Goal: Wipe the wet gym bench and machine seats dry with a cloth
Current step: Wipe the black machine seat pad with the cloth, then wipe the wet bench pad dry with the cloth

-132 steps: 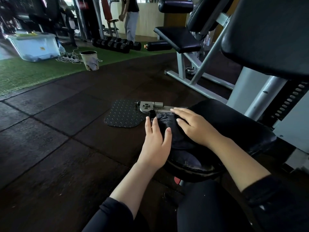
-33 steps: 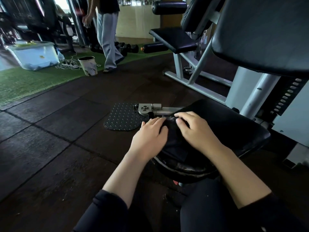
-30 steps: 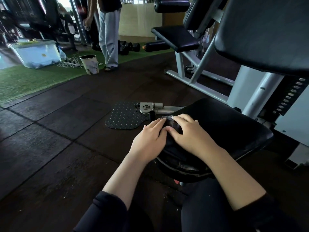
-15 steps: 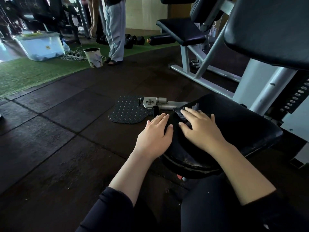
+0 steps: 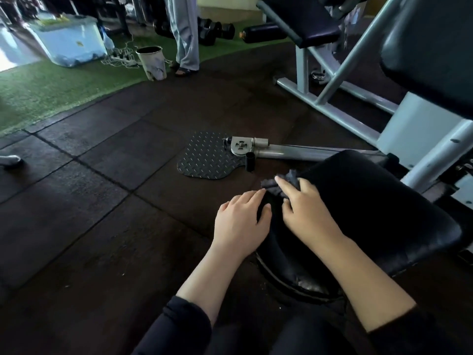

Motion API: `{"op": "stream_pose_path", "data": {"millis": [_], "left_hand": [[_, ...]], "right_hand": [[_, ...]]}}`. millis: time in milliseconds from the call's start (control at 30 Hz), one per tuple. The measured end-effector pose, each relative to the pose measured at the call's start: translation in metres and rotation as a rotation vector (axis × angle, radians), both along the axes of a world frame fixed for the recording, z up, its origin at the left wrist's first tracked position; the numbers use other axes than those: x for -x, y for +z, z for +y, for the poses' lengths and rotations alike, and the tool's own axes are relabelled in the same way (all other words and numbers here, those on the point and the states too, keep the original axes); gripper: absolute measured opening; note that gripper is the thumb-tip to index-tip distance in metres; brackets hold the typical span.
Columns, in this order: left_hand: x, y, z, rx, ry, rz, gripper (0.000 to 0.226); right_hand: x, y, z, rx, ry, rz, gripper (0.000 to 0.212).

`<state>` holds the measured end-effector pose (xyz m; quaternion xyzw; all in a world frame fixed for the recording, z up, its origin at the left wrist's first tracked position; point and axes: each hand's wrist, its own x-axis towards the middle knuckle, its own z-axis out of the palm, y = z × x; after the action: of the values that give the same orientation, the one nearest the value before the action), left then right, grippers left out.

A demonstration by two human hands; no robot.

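Note:
A black padded machine seat (image 5: 371, 208) fills the lower right of the head view. A dark grey cloth (image 5: 275, 184) lies bunched at the seat's front left corner, part of it sticking out past my fingers. My right hand (image 5: 304, 208) lies on the cloth, its fingers curled over the bunched fabric. My left hand (image 5: 240, 221) rests flat against the seat's left edge, fingers straight, with the fingertips touching the cloth's edge. Most of the cloth is hidden under my right hand.
A checker-plate footplate (image 5: 207, 157) on a grey metal arm (image 5: 294, 151) lies on the dark rubber floor ahead. Another bench (image 5: 299, 19) stands at the back right. A person's legs (image 5: 185, 34), a small bin (image 5: 151, 62) and a plastic tub (image 5: 67, 39) are on the green turf.
My right hand has pushed the cloth forward to the seat's front corner, bunching it there. My left hand stayed at the seat's left edge. The person in the background walked nearer the bin.

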<state>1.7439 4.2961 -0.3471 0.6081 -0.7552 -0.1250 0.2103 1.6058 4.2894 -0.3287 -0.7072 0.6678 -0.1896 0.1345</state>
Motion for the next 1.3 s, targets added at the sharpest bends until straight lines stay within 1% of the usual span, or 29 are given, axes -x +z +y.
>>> {"op": "stream_pose_path", "data": {"millis": [133,233,300,333,400,667,833,900,1067,1300], "left_hand": [[-0.008,0.029,-0.01,-0.079,0.066,-0.086,0.061],[-0.013,0.065,-0.008,-0.162,0.075,-0.159,0.061],[-0.017,0.096,-0.005,-0.213,0.086,-0.204,0.053],[-0.019,0.113,-0.002,-0.239,0.092,-0.225,0.047],[-0.025,0.149,0.008,-0.27,0.098,-0.255,0.043],[-0.056,0.3,0.076,-0.337,0.188,-0.258,0.049],[-0.078,0.372,0.124,-0.39,0.283,-0.26,0.046],[-0.085,0.391,0.137,-0.411,0.32,-0.262,0.044],[-0.102,0.412,0.157,-0.47,0.413,-0.257,0.044],[-0.161,0.411,0.187,-0.565,0.608,-0.189,0.047]], "right_hand": [[-0.009,0.025,-0.017,-0.158,0.028,-0.023,0.055],[-0.016,0.056,-0.016,-0.262,0.042,-0.032,0.055],[-0.02,0.084,-0.01,-0.318,0.061,-0.038,0.055],[-0.022,0.1,-0.006,-0.337,0.066,-0.046,0.055],[-0.027,0.136,0.003,-0.344,0.077,-0.047,0.054],[-0.055,0.291,0.055,-0.437,0.138,-0.014,0.053],[-0.073,0.369,0.085,-0.488,0.18,-0.029,0.055],[-0.083,0.386,0.095,-0.497,0.193,-0.044,0.055],[-0.11,0.397,0.111,-0.585,0.268,-0.035,0.058],[-0.189,0.393,0.121,-0.61,0.472,0.064,0.055]]}}
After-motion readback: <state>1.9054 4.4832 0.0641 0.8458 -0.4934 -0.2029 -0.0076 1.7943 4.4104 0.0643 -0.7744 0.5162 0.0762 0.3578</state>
